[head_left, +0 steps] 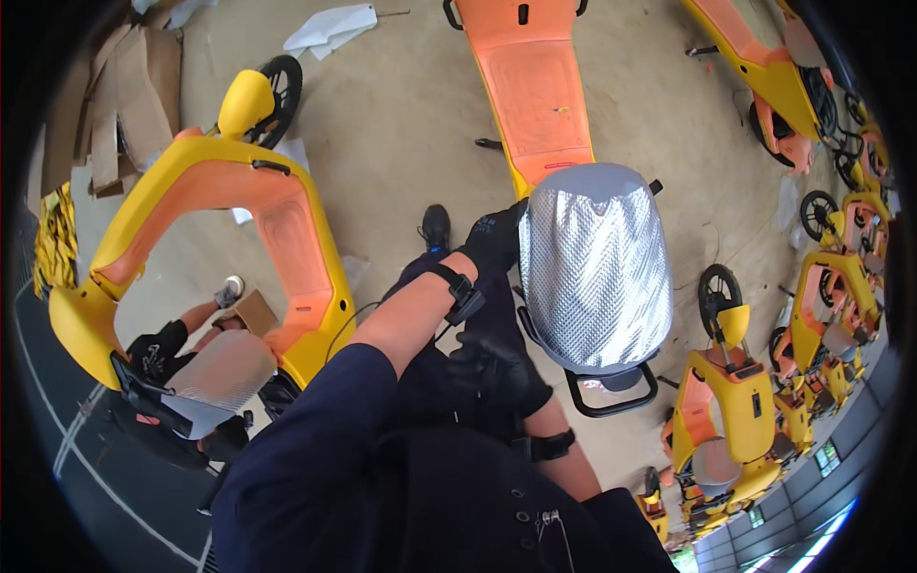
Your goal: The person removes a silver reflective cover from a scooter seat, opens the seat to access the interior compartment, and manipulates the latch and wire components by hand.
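Observation:
Right in front of me stands a yellow and orange scooter, its seat wrapped in a quilted silver cover. My left hand, in a black glove, reaches to the left edge of that cover near its front; its fingertips are hidden against the seat's side. Close to my body, lower down and left of the seat's rear, my gloved right hand has its fingers loosely bent and apart, with nothing seen in them. A black rear rack sticks out behind the seat.
On my left stands another scooter with a person low beside it. Flattened cardboard lies at far left, near a white sheet. Several scooters line the right side; one more stands far right.

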Demonstrator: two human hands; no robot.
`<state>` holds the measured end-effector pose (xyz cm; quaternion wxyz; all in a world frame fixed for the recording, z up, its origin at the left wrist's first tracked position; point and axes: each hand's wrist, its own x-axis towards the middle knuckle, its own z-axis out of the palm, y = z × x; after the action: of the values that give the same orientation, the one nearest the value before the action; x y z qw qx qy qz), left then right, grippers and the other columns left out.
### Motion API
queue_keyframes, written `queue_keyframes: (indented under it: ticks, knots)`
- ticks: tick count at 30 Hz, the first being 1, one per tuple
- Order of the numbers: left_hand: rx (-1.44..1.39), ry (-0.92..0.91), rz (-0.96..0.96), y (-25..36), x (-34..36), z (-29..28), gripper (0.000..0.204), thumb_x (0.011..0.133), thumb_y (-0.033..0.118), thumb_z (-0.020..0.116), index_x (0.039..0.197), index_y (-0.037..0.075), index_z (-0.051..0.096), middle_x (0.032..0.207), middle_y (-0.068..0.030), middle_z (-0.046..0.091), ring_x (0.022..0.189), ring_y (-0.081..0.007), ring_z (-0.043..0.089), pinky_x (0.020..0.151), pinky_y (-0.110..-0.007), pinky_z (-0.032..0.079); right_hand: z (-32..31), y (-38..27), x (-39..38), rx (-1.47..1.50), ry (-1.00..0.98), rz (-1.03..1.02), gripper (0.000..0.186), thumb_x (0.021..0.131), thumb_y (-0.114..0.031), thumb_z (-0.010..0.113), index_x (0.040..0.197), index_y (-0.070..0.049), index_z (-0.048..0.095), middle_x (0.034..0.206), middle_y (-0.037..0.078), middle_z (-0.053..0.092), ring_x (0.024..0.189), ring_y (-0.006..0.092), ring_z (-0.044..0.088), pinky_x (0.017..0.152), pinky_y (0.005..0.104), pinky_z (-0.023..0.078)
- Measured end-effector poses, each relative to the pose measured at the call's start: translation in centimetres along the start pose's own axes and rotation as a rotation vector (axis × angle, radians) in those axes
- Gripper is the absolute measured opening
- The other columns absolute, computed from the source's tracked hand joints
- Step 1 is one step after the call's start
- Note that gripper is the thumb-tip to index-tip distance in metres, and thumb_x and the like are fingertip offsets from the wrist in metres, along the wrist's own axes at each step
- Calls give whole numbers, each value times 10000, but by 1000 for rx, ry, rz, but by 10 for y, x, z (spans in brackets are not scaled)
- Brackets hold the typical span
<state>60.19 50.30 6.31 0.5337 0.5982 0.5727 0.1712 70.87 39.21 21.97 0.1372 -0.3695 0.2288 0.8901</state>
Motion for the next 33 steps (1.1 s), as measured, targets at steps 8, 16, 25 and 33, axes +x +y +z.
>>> queue_keyframes:
  ticks: [8,16,25,33]
  knots:
    - [-819,-193,-340,-49,-13,27,582,811,187,559,1330,78,318,1188,-73,516,993,-199,535,810,-337,437,102,-146,-34,-1245,530,-354,304,924,-252,427,1110,-40,539,788,67,604,603,103,565,556,238,472]
    - [-524,206,-393,10,13,9,275,808,271,522,848,8,593,785,-159,604,790,-316,585,715,-390,440,87,-248,69,-2511,365,-876,206,785,-105,537,966,-28,599,990,155,602,921,300,570,841,360,441]
    - [-1090,149,-404,-20,15,25,214,796,191,569,939,36,606,853,-150,613,771,-309,580,681,-337,443,66,-274,97,-2479,344,98,360,837,-239,481,1136,-49,541,1125,153,557,1087,277,499,945,337,370]
    - [-743,-310,200,-55,17,-30,236,761,154,577,988,100,615,812,-31,593,733,-150,566,656,-266,440,65,-273,100,-2590,195,62,334,854,-252,424,1081,-50,563,1091,149,572,1044,285,518,916,355,390]
